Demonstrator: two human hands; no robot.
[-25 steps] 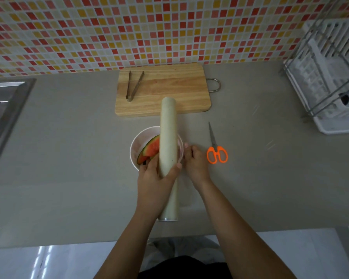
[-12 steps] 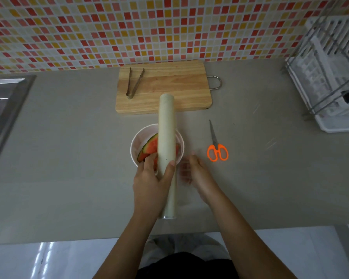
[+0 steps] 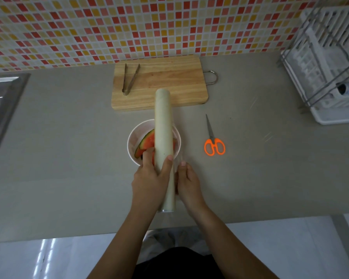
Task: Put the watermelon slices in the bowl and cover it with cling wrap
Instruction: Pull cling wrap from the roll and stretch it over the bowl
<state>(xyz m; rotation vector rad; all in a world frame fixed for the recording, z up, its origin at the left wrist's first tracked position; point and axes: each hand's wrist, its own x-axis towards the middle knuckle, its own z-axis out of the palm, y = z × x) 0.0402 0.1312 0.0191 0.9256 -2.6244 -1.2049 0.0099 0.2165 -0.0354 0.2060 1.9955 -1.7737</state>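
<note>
I see my left hand (image 3: 149, 182) wrapped round the long cream-coloured roll of cling wrap (image 3: 163, 117), thumb over the top, holding it lengthwise above the white round bowl (image 3: 131, 137). The red, green-rinded watermelon slices (image 3: 147, 140) lie in that bowl, partly hidden by the roll. My right hand (image 3: 189, 184) sits against the roll's right side, fingers bent; whether it pinches the film I cannot tell. On the grey table (image 3: 69, 137), orange-handled scissors (image 3: 214, 146) lie right of the bowl, and metal tongs (image 3: 130, 79) rest on the wooden cutting board (image 3: 169, 81) behind it.
</note>
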